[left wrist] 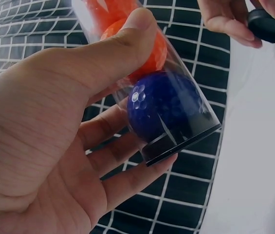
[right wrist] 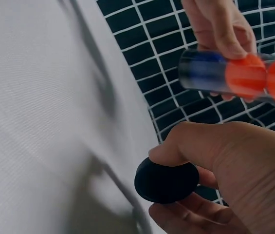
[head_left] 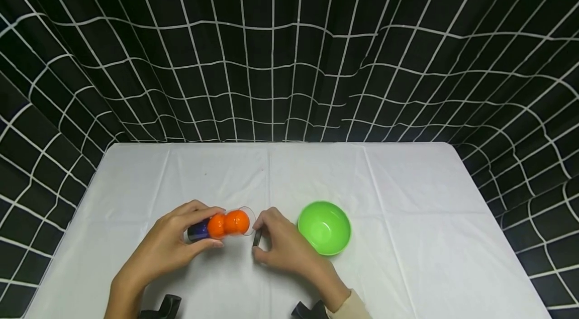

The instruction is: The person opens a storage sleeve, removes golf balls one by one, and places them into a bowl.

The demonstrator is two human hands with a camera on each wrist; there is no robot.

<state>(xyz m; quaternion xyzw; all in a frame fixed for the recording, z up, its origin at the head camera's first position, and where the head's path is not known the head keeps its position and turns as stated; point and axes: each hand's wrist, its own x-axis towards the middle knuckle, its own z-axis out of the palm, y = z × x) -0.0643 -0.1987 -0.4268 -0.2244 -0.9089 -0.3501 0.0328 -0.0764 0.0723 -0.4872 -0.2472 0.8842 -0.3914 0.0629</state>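
Note:
A clear plastic tube lies tilted in the grip of my left hand, thumb on one side and fingers on the other. Inside it are a blue dimpled golf ball near the black base and two orange balls toward the other end. That end, facing right in the head view, has no lid on it. My right hand pinches a round black cap between thumb and fingers, a short gap away from the tube's uncovered end.
A green bowl stands on the white-covered table, just right of my right hand. Behind the table hangs a dark curtain with a white grid. Black wrist mounts show at the bottom edge.

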